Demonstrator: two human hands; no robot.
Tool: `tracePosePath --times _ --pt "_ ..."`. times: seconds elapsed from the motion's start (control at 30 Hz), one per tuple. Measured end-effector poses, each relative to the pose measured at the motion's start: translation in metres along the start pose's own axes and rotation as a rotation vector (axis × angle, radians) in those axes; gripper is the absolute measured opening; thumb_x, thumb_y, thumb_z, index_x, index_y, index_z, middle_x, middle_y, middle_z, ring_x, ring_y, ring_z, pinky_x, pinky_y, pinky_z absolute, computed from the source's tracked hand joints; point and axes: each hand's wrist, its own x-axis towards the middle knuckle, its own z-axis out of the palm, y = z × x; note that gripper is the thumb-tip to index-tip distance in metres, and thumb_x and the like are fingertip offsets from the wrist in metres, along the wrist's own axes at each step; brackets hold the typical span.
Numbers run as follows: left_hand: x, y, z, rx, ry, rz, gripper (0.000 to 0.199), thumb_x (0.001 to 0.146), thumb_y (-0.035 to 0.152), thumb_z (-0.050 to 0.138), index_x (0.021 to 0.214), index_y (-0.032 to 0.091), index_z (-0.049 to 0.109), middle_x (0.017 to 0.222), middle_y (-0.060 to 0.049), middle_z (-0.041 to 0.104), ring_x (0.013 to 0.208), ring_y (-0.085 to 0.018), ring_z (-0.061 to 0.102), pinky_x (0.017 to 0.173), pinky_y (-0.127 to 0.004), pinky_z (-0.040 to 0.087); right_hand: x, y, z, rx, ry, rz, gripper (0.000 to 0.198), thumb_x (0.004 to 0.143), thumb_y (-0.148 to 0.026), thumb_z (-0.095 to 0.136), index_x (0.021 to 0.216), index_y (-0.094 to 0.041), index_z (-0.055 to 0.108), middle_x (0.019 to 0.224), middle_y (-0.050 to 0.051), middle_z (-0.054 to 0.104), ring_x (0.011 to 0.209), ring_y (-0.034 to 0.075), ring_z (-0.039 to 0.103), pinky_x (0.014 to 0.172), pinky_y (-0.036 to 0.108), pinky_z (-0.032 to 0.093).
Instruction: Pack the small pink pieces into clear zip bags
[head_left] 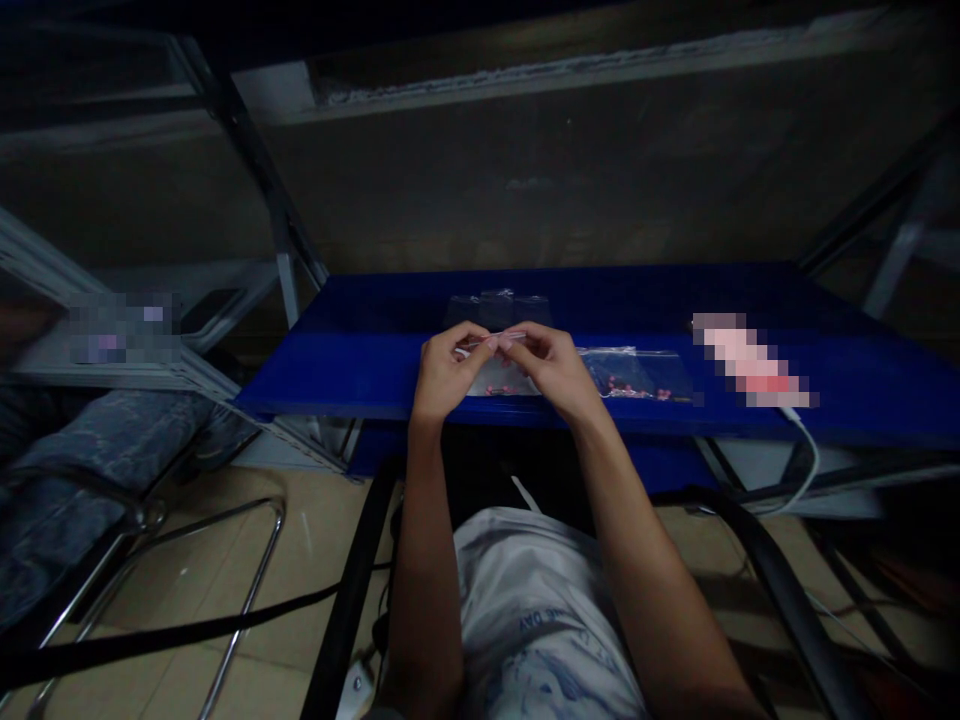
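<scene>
Both my hands meet at the top edge of a small clear zip bag (499,378) near the front of the blue table. My left hand (452,368) pinches the bag's edge between thumb and fingers. Close beside it, my right hand (549,365) pinches the same edge. Small pink pieces (501,390) show low in the bag. Right of my right hand lie filled clear bags (645,375) with small pinkish-red pieces inside. Behind my hands are several clear bags (496,305) that look flat.
A blurred-out pink object (750,360) with a white cable (810,460) lies on the blue table (360,345) at right. To the left, another person's leg (90,500) is beside a metal chair frame (247,570). Metal struts (255,150) rise behind the table's left side.
</scene>
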Motion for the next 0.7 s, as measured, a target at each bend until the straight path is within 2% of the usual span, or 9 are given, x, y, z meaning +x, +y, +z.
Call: tracePosePath --times 0.3,0.5,0.7 --pt "0.003 0.002 0.009 -0.001 -0.006 -0.013 0.020 0.088 0.040 0.076 0.088 0.020 0.081 0.088 -0.005 0.079 0.082 -0.019 0.071 0.075 -0.028 0.052 -0.002 0.005 -0.014 -0.105 0.029 -0.108 0.026 0.090 -0.046 0.071 0.088 -0.020 0.069 0.079 0.002 0.069 0.073 0.018 0.062 0.068 0.030 0.046" --pt "0.005 0.005 0.018 0.065 0.063 0.046 0.016 0.087 0.036 0.077 0.084 0.021 0.082 0.082 -0.004 0.077 0.075 -0.017 0.068 0.067 -0.028 0.048 -0.006 -0.007 -0.029 -0.100 -0.001 -0.044 0.032 0.086 -0.051 0.074 0.087 -0.019 0.077 0.078 0.005 0.074 0.075 0.020 0.066 0.068 0.031 0.049" --pt "0.003 0.010 0.026 0.078 0.057 -0.017 0.014 0.081 0.036 0.084 0.082 0.022 0.085 0.073 -0.003 0.076 0.064 -0.017 0.066 0.062 -0.029 0.049 -0.013 -0.018 -0.044 -0.088 0.044 0.036 0.038 0.082 -0.055 0.077 0.075 -0.017 0.081 0.073 0.007 0.075 0.070 0.021 0.065 0.059 0.030 0.045"
